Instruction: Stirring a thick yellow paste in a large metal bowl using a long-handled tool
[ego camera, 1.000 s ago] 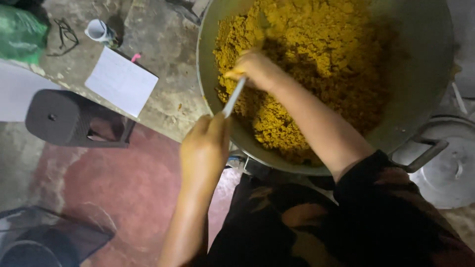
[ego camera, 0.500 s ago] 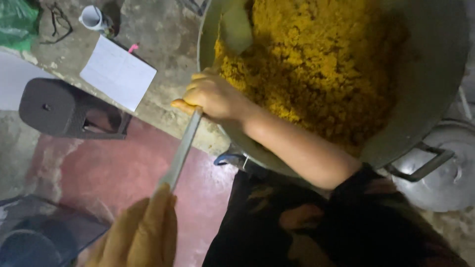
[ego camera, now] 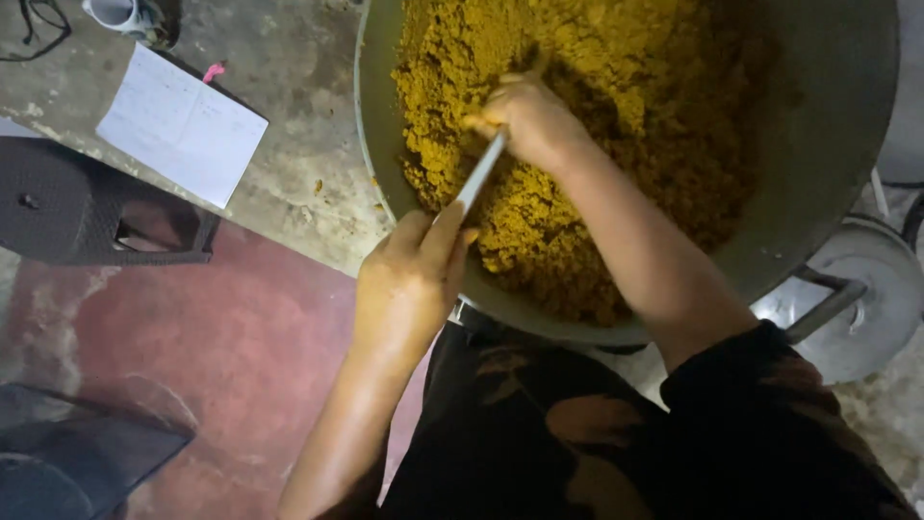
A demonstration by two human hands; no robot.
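Observation:
A big grey metal pot (ego camera: 828, 164) holds a mass of yellow, crumbly food (ego camera: 626, 106). A long metal handle (ego camera: 479, 175) slants from the pot's near rim down into the food; its blade is buried. My left hand (ego camera: 409, 284) grips the handle's near end just outside the rim. My right hand (ego camera: 529, 120) grips the same handle farther in, over the food, with my forearm stretched across the pot.
A white sheet of paper (ego camera: 181, 125) lies on the concrete ledge at the left, with a pink bit and a white cup (ego camera: 120, 12) beyond it. A dark plastic stool (ego camera: 87, 202) stands below the ledge. A metal lid (ego camera: 857, 299) lies at the right. The floor is reddish.
The handle has been pushed forward into the food. My left hand rose from the low edge of view to the pot's rim, and my right hand moved from the rim to over the food.

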